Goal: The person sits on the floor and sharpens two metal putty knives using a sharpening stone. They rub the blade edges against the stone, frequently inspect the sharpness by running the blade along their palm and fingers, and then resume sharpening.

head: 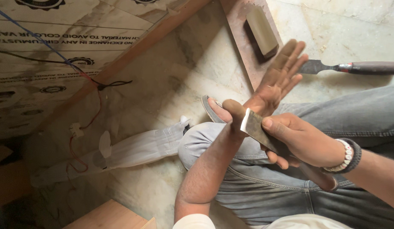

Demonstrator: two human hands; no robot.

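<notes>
The right hand [305, 140] has its grip closed around a chisel [264, 133], whose bright edge rests against the heel of the left hand [275, 82]. The left hand's grip is spread, fingers straight. Beyond the left hand, a sharpening stone [262, 32] lies on a board [239, 17]; a second chisel [353, 67] lies right of the stone.

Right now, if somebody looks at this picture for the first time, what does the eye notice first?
At the centre, the right hand presses a flat chisel blade against the wrist of the open left hand, above grey jeans. A second chisel lies on the floor at upper right, beside a sharpening stone on a reddish board.
</notes>
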